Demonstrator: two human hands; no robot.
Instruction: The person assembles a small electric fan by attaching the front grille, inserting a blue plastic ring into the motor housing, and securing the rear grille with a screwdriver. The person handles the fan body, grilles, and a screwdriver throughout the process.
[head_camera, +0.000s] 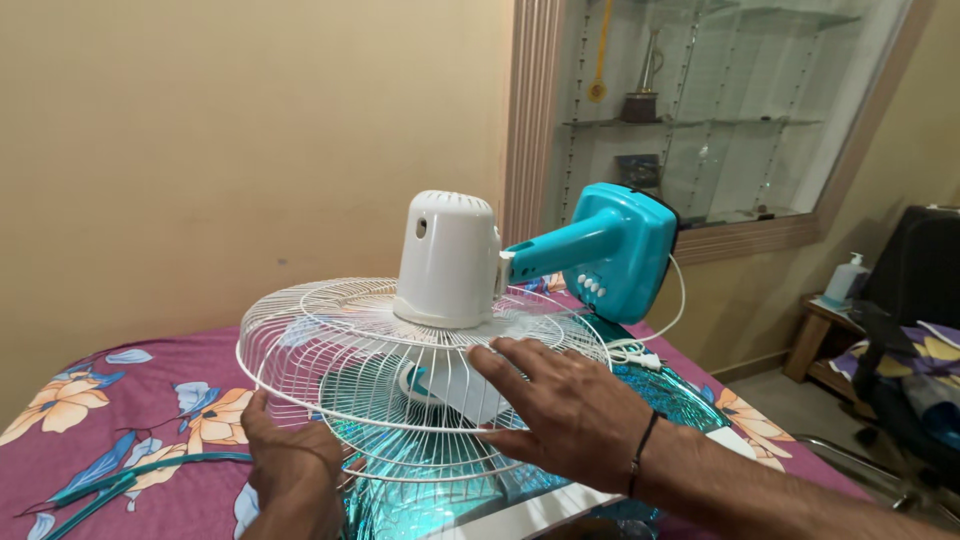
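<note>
Fingers (510, 365) of the right hand (570, 410) lie spread and flat on top of the white wire fan guard (330, 340), pressing on its mesh without closing around anything. Below the guard's near rim, the left hand (295, 465) reaches up from underneath, its fingers curled against the wire rim; whether they fully clasp it cannot be told. This guard sits face-down over a second guard, with the fan blade (450, 385) visible between them. On top of the guard rises the white motor housing (447, 260), joined to a turquoise neck and control block (605, 250) with white buttons. All of it rests on a bed (120, 400) covered by a purple floral sheet. A white cord (640, 345) trails beside the turquoise block.
</note>
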